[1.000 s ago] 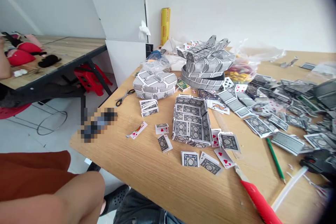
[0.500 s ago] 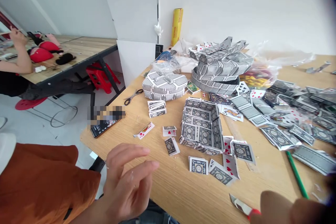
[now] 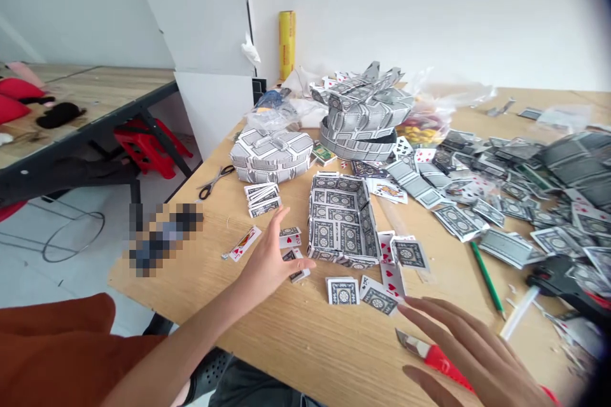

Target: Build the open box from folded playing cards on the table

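My left hand hovers over the wooden table, empty, with thumb and fingers apart, near some folded cards left of an open rectangular box made of cards. At the lower right, my right hand has its fingers spread above a red-handled utility knife, whose blade points left; whether it touches the knife I cannot tell. Folded cards and a king card lie between the hands. Heart cards stand or lean at the box's lower right corner.
An oval card-built box and a stacked card model stand behind. Scissors lie at the left edge. On the right are a green pencil, a black glue gun and many loose cards. A yellow roll leans on the wall.
The view has swung right. My left hand has moved forward, closer to the box. My right hand has come further into view with its fingers spread. The glue gun now shows.
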A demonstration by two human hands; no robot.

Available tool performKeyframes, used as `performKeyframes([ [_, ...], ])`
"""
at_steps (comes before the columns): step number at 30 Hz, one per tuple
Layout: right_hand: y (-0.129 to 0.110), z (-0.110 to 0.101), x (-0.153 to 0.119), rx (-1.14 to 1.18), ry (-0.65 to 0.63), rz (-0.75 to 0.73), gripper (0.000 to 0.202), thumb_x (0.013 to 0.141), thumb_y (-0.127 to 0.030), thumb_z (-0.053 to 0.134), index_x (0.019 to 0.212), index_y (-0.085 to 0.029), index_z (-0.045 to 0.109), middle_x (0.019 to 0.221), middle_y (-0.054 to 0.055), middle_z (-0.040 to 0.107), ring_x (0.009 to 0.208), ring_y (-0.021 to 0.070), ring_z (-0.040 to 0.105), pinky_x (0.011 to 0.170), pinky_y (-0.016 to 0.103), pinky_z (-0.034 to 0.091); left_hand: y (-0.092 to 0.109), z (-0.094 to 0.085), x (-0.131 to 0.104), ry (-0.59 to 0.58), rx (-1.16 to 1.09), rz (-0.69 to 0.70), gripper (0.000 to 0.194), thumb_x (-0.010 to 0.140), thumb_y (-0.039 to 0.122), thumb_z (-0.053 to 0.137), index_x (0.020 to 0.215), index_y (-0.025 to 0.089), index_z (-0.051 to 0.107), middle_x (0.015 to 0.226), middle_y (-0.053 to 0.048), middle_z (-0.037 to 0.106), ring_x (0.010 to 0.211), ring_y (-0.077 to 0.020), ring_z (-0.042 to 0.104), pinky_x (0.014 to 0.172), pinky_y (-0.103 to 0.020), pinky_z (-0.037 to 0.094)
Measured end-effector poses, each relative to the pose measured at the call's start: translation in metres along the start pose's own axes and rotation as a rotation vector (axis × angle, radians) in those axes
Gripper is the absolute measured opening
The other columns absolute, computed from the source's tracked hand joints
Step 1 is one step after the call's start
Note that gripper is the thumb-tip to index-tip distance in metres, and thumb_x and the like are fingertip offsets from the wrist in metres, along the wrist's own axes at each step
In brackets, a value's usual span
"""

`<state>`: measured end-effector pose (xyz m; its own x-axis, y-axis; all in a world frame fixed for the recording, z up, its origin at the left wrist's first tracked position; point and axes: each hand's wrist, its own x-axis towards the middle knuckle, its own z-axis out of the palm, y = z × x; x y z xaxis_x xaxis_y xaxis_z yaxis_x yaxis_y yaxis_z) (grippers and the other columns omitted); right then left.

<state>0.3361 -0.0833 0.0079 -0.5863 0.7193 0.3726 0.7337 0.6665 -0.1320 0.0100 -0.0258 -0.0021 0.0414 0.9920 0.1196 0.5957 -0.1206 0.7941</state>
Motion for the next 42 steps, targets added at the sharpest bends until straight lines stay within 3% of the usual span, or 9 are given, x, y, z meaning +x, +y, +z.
performKeyframes([
  [3,0.011,0.021,-0.020,-0.177,0.007,0.000,0.069,0.087,-0.062,0.048,0.146,-0.026,0.041,0.129,0.008,0.063,0.113,0.0316,0.058,0.081,0.043,0.052,-0.011,0.013,0.018,-0.136,-0.133,0.004,0.116,0.065,0.056,0.078,0.150,0.027,0.006,0.160,-0.017,0.017,0.147,-0.0320,0.019,0.117,-0.050,0.027],
  [9,0.036,0.049,-0.045,-0.210,0.035,0.136,0.045,0.098,-0.046,0.039,0.135,-0.024,0.051,0.118,0.008,0.067,0.103,0.0255,0.062,0.081,0.038,0.048,-0.006,0.025,0.041,-0.342,-0.066,0.025,0.136,0.054,0.058,0.083,0.152,0.026,-0.005,0.160,-0.022,-0.009,0.148,-0.0386,0.000,0.117,-0.060,0.018],
  [13,0.044,0.035,-0.024,-0.097,0.096,0.168,0.036,0.096,-0.039,0.048,0.127,-0.021,0.056,0.115,0.010,0.066,0.103,0.0243,0.061,0.086,0.037,0.047,-0.002,0.025,0.044,-0.382,0.079,0.028,0.107,0.067,0.047,0.080,0.152,0.032,0.016,0.161,-0.016,-0.010,0.148,-0.0369,0.003,0.115,-0.058,0.025],
  [16,0.040,0.020,0.013,-0.029,0.140,0.159,0.031,0.095,-0.032,0.054,0.124,-0.022,0.057,0.117,0.009,0.065,0.106,0.0241,0.059,0.089,0.039,0.047,0.003,0.026,0.042,-0.287,0.216,0.207,0.080,0.073,0.041,0.077,0.143,0.031,0.039,0.162,-0.012,-0.010,0.148,-0.0375,0.004,0.114,-0.060,0.029],
  [18,0.036,0.016,0.042,0.008,0.099,0.117,0.035,0.094,-0.033,0.055,0.127,-0.022,0.057,0.118,0.010,0.064,0.106,0.0240,0.057,0.089,0.038,0.048,0.009,0.030,0.040,-0.198,0.297,0.415,0.063,0.076,0.040,0.074,0.133,0.026,0.051,0.162,-0.013,0.005,0.148,-0.0366,0.009,0.114,-0.060,0.027],
  [20,0.033,0.018,0.068,0.047,0.047,0.029,0.036,0.092,-0.038,0.058,0.124,-0.022,0.060,0.120,0.011,0.063,0.107,0.0254,0.055,0.088,0.039,0.048,0.015,0.037,0.039,-0.133,0.351,0.602,0.047,0.081,0.040,0.069,0.122,0.020,0.058,0.152,-0.015,0.037,0.143,-0.0324,0.031,0.115,-0.059,0.028],
  [23,0.030,0.029,0.094,0.069,-0.024,-0.070,0.033,0.088,-0.040,0.063,0.116,-0.024,0.067,0.113,0.009,0.066,0.103,0.0260,0.054,0.087,0.041,0.047,0.020,0.048,0.039,-0.084,0.367,0.698,0.032,0.085,0.039,0.064,0.108,0.018,0.062,0.110,-0.007,0.071,0.107,-0.0218,0.065,0.113,-0.055,0.034],
  [27,0.030,0.040,0.105,0.136,-0.042,-0.115,0.022,0.092,-0.034,0.059,0.105,-0.023,0.072,0.099,0.007,0.070,0.099,0.0248,0.054,0.085,0.040,0.045,0.019,0.057,0.038,-0.062,0.374,0.676,0.017,0.090,0.032,0.060,0.096,0.017,0.065,0.083,-0.001,0.073,0.077,-0.0145,0.068,0.108,-0.048,0.042],
  [42,0.035,0.041,0.110,0.446,-0.136,0.071,0.017,0.090,-0.039,0.062,0.088,-0.033,0.078,0.081,0.002,0.072,0.086,0.0197,0.057,0.082,0.041,0.041,0.021,0.060,0.036,-0.205,0.318,0.549,0.022,0.092,0.035,0.055,0.091,0.020,0.071,0.087,0.000,0.077,0.077,-0.0157,0.071,0.102,-0.042,0.047],
])
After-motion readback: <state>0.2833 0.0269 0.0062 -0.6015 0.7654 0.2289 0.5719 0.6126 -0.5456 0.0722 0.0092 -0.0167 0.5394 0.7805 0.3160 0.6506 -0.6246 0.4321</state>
